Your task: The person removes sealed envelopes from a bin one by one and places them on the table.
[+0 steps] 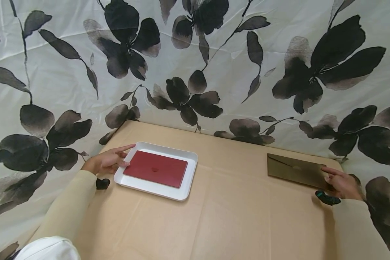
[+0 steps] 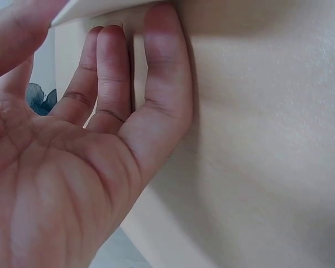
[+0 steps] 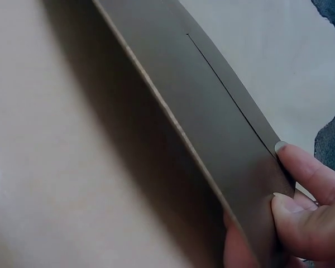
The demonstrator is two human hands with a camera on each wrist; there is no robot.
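Note:
A white tray (image 1: 156, 191) lies on the left of the table with a dark red envelope (image 1: 155, 168) flat inside it. My left hand (image 1: 108, 160) is at the tray's left rim, thumb on top and index finger stretched along the far corner. In the left wrist view the other fingers (image 2: 156, 84) reach under the tray's rim (image 2: 100, 8). On the right, my right hand (image 1: 342, 184) pinches the near right corner of an olive-brown envelope (image 1: 295, 169). The right wrist view shows the thumb (image 3: 301, 212) on that envelope (image 3: 212, 111), which is tilted up off the table.
Tan paper covers the table (image 1: 230, 216). A white cloth with black flowers (image 1: 214, 72) hangs behind and drapes around the table's left, far and right edges. Small dark wrist devices sit at both cuffs (image 1: 102, 183) (image 1: 326, 198).

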